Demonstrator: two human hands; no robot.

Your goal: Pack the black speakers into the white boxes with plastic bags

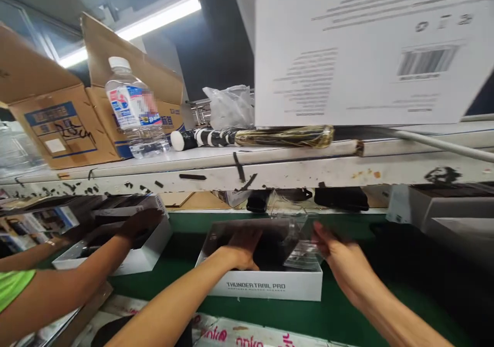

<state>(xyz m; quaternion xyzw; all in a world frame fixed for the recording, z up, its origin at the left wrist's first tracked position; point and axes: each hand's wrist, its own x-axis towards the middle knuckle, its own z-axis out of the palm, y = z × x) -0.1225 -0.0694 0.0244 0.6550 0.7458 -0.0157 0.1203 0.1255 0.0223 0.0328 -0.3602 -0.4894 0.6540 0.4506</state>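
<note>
An open white box (270, 286) printed "THUNDERTRAIL PRO" sits on the green surface in front of me, with dark contents inside. My left hand (245, 249) reaches into it with fingers spread, resting on the dark contents. At the box's right side, my right hand (332, 241) is closed in a pinch on a clear plastic bag (303, 246) with printed lines, which lies partly over the box's right end. Motion blurs the right fingers a little.
At left, another person's arms (77, 275) reach into a second white box (144, 257). Overhead, a shelf edge (216, 177) holds a bottle (135, 110), a carton (57, 125), a taped bar (270, 137) and a large white box (366, 53). More white boxes (443, 208) stand right.
</note>
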